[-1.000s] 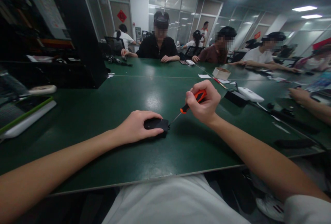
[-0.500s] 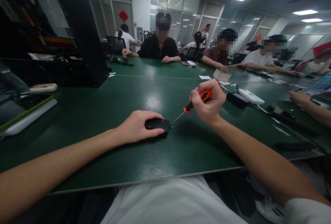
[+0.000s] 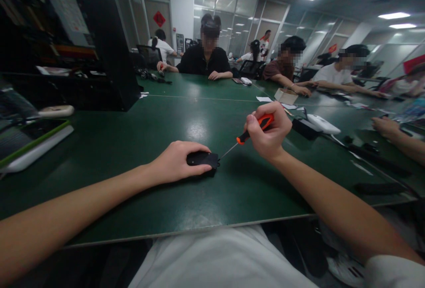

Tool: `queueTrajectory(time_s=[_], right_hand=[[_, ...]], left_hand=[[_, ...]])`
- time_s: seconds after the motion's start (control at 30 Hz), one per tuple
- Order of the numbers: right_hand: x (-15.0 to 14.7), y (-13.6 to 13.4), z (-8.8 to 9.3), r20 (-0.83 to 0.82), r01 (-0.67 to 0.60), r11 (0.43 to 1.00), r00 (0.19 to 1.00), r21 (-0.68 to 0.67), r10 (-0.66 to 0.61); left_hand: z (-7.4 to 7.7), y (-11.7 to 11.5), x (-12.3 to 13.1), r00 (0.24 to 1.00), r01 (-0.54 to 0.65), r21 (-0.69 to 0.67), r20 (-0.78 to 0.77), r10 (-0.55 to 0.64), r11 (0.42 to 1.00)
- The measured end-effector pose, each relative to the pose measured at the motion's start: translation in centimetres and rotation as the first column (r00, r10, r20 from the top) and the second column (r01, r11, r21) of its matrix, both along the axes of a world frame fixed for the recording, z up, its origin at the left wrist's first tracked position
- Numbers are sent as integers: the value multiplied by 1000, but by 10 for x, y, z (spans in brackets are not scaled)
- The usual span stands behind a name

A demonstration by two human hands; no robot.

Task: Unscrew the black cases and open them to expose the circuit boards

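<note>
Screwdriver (image 3: 243, 138) in the right hand (image 3: 274, 130), whose fingers are curled closed round the handle; the tip lies at the free end of a black device (image 3: 202, 158), clasped on the green table (image 3: 149, 133) between left hand (image 3: 174, 160) thumb and fingers. Contact is too small to confirm; slanted pressure could make the tip skid, and a slackened clasp could let the device slide.

Screwdriver (image 3: 244, 137): metal shaft, plastic-looking handle. Case (image 3: 201, 158): smooth, matt. Tabletop (image 3: 159, 124): smooth, glossy.
</note>
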State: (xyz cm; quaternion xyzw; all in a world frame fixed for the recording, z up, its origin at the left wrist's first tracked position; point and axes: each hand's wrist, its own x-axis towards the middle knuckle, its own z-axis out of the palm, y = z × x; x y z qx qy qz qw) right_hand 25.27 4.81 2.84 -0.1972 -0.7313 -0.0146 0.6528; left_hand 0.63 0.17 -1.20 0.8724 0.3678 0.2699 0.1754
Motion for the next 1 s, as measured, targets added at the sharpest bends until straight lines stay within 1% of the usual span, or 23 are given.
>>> queueTrajectory(time_s=[0.13, 0.63, 0.87, 1.0], right_hand=[[-1, 0, 1, -3, 3, 1000, 1000, 15, -3], [0, 0, 1, -8, 0, 1000, 1000, 7, 0], [0, 0, 1, 4, 82, 996, 997, -20, -82], [1, 1, 0, -1, 74, 997, 997, -14, -74]], left_hand=[[0, -1, 0, 1000, 0, -3, 0, 0, 1000], [0, 0, -1, 1000, 5, 6, -5, -5, 1000], [-1, 0, -1, 1000, 7, 8, -2, -7, 1000], [-1, 0, -1, 1000, 6, 14, -3, -6, 1000]])
